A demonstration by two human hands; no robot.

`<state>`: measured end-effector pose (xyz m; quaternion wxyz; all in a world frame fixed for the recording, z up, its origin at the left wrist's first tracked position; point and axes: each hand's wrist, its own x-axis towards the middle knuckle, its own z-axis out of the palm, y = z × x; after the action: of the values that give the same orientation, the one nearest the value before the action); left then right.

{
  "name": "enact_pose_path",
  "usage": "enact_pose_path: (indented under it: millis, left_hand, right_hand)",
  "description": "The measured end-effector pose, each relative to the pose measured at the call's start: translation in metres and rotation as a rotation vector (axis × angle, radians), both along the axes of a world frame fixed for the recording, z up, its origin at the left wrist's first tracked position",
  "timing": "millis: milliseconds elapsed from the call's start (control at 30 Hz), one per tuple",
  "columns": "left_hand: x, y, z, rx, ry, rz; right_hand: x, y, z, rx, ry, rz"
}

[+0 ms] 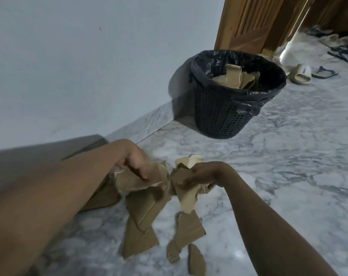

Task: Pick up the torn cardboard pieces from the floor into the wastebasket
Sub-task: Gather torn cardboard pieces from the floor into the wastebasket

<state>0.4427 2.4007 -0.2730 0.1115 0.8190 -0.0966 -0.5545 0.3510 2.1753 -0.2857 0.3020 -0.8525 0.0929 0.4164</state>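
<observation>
Left forearm (49,196) over cardboard pieces (141,236), wastebasket (223,116) beyond

A home, by the look of it — an entry or hallway corner. Glossy white-and-grey marble-patterned floor tiles (288,156) meeting a plain pale blue wall (69,66), a brown panelled wooden door (247,22) standing open, cream slide sandals (300,73) and dark blue flip-flops (324,72) left by the threshold — plus a black plastic mesh wastebasket (223,120) lined with a black bin bag (209,58)

No text, label, brand or number can be read — not on any surface.
</observation>
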Motion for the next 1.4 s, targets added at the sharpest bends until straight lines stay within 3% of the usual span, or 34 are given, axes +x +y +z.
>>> enact_pose_path:
  millis: [100, 200, 300, 600, 733, 900, 1033, 1100, 1267, 1333, 1400]
  left_hand:
    - [-0.028, -0.012, -0.013, 0.107, -0.09, -0.208]
    - [-0.052, -0.023, -0.032, 0.174, -0.392, -0.354]
    - [-0.06, -0.03, -0.045, 0.136, -0.518, -0.365]
    - [-0.035, -0.046, -0.026, -0.165, -0.581, -0.083]
    - [-0.025, -0.033, -0.012, -0.187, -0.356, -0.108]
    - [-0.039, -0.013, 0.004, -0.004, -0.204, -0.429]
    - [-0.07, -0.008, -0.013, 0.182, -0.04, -0.739]
    - [-0.088, -0.01, -0.025, 0.243, -0.102, -0.804]
    - [-0.101, -0.005, -0.045, 0.272, -0.295, -0.864]
    - [-0.097, -0.008, -0.045, 0.258, -0.332, -0.879]
    - [-0.089, -0.01, -0.046, 0.238, -0.379, -0.883]
  right_hand:
    - [-0.013, 0.038, -0.001, -0.248, 0.047, 0.387]
    - [-0.036, 0.051, -0.018, -0.402, 0.014, 0.538]
    - [-0.058, 0.049, -0.042, -0.437, -0.15, 0.413]
    - [-0.064, 0.038, -0.066, -0.112, -0.347, -0.054]
    - [-0.059, 0.016, -0.058, 0.054, -0.448, -0.291]
    - [-0.051, -0.003, -0.044, 0.254, -0.356, -0.33]
    - [-0.047, -0.006, -0.032, 0.302, -0.232, -0.204]
    - [-0.049, -0.003, -0.024, 0.292, -0.145, -0.06]
    - [-0.071, 0.028, -0.017, -0.182, 0.029, 0.708]
    - [-0.086, 0.04, -0.029, -0.296, 0.054, 0.81]
    - [-0.097, 0.048, -0.037, -0.327, 0.03, 0.759]
